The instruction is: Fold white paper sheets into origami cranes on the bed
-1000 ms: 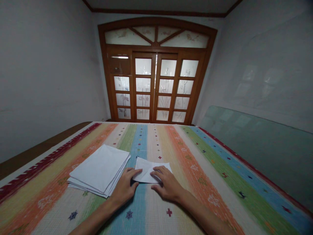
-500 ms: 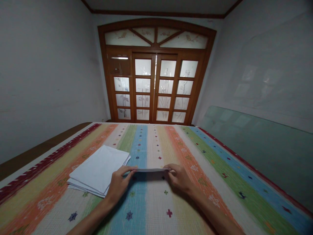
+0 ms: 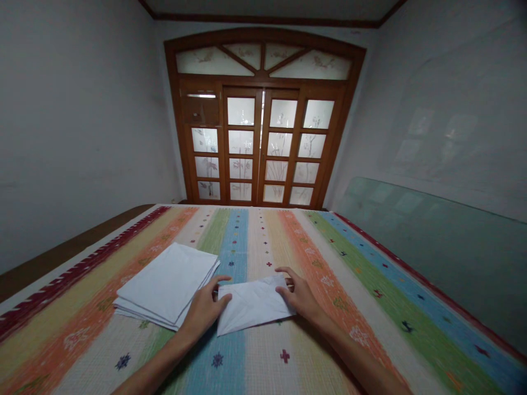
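A folded sheet of white paper (image 3: 253,307) with light creases stands tilted before me, its broad face turned toward me and its lower edge at the cloth. My left hand (image 3: 208,304) grips its upper left corner, thumb in front and index finger at the top edge. At the upper right corner, my right hand (image 3: 302,296) has its thumb on the front face and its other fingers behind, partly hidden. Just left of my left hand lies a stack of white paper sheets (image 3: 164,282), its edges slightly uneven.
A striped, multicoloured tablecloth (image 3: 329,329) covers the table, with a dark wooden edge (image 3: 74,238) showing at left. A pale green glass panel (image 3: 432,230) stands along the right side. Wooden doors with frosted panes (image 3: 261,142) are beyond the far end.
The folded paper was held edge-on between both hands; now its broad face is tipped toward me. Both hands have shifted their fingers at its corners. The stack has stayed in place.
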The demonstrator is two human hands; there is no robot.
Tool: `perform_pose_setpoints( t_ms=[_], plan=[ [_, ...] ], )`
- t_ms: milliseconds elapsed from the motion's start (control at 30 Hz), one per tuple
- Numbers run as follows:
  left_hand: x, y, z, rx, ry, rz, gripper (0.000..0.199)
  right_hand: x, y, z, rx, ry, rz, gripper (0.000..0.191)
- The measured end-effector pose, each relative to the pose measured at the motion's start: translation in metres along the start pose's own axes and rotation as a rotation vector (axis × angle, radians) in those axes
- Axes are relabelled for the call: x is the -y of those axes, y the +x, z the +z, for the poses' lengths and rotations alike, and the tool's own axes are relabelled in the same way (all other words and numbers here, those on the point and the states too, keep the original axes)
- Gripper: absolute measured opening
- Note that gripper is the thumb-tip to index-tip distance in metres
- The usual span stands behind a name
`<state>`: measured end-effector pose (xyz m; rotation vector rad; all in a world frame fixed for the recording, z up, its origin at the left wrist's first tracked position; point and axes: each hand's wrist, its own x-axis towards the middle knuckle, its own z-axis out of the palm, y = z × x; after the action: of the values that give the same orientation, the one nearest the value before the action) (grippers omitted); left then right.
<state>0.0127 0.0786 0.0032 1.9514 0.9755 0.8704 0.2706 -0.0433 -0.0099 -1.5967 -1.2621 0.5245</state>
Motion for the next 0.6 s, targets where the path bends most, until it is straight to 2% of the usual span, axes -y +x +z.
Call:
perform_pose_setpoints(
  t_ms=[200, 333, 533, 600],
  plan=[
    [-0.003, -0.006, 0.005, 0.102, 0.020, 0.085, 0.045, 0.003, -0.003, 0.002, 0.016, -0.105, -0.026, 0.044],
    [-0.004, -0.008, 0.005, 0.133, 0.046, 0.101, 0.040, 0.002, -0.006, 0.003, -0.033, -0.305, -0.046, 0.043],
    [-0.008, -0.006, 0.005, 0.137, -0.066, 0.055, 0.029, 0.001, -0.010, 0.006, -0.136, -0.493, -0.254, 0.045],
    [-0.008, -0.004, 0.006, 0.131, -0.146, 0.036, 0.028, 0.005, -0.011, 0.008, -0.124, -0.547, -0.306, 0.046]
  ],
)
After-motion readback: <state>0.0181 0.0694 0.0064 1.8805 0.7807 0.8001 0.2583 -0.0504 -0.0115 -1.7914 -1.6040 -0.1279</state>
